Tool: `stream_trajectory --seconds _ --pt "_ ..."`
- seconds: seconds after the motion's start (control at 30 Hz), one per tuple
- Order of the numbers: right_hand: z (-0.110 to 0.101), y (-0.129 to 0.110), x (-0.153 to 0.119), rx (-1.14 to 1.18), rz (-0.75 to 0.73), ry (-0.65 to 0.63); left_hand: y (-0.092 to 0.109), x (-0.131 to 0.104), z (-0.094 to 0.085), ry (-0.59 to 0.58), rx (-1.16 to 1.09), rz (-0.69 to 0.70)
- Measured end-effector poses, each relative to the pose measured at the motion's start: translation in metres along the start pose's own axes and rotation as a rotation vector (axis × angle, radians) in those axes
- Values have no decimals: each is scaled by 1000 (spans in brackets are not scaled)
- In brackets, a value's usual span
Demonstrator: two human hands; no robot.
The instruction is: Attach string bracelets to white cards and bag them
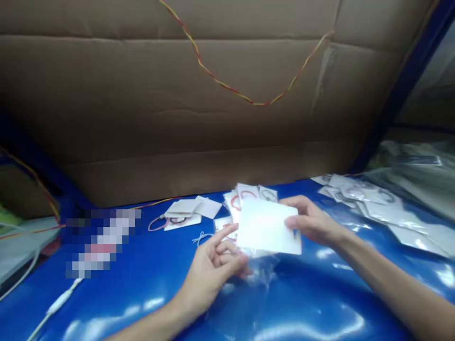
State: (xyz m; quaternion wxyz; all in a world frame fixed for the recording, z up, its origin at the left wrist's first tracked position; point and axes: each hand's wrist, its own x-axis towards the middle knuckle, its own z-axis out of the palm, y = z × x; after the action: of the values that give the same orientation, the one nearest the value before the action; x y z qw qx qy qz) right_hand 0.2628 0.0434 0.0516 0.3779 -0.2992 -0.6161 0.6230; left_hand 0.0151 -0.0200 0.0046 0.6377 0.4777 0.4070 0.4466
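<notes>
Clearly, both hands work on 1 white card (268, 226), held above the blue bench (142, 293) and a little in front of the small pile of cards (249, 194) that lies behind it. The right hand (313, 220) pinches the card's right edge, thumb on the near face and fingers behind, so the card stays flat and tilted toward the camera. The left hand (216, 265) is below the card's left corner, fingers curled and closed on the thin clear bag (263, 272) that hangs under the card — probably it holds the bag's mouth steady while the card sits partly at it. I judge this grip from the finger positions only; the film is almost invisible.

Left of the white card lie a few more cards (188, 208) with a red loop and a white string beside them. Right of the card, farther away, is a spread of clear packets (373, 203) with similar rings inside. Behind everything stands a cardboard wall (142, 118), with a red-yellow wire (227, 87) hanging across it.

Several things are hard to read. The card's face is washed out by glare, so any print is lost. Whether the card is inside the bag or only over it — I cannot tell. A pixelated patch (99, 241) covers something left of the card, and both forearms are cut by the lower edge.
</notes>
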Motion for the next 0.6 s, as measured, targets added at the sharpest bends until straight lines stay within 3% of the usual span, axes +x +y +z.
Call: stream_trajectory --seconds 0.3,0.6 --pt "-1 -11 -6 -81 236 -215 4 -1 0 -41 3 -25" --pt "3 -15 -2 -199 19 109 7 -5 2 -12 79 -57"
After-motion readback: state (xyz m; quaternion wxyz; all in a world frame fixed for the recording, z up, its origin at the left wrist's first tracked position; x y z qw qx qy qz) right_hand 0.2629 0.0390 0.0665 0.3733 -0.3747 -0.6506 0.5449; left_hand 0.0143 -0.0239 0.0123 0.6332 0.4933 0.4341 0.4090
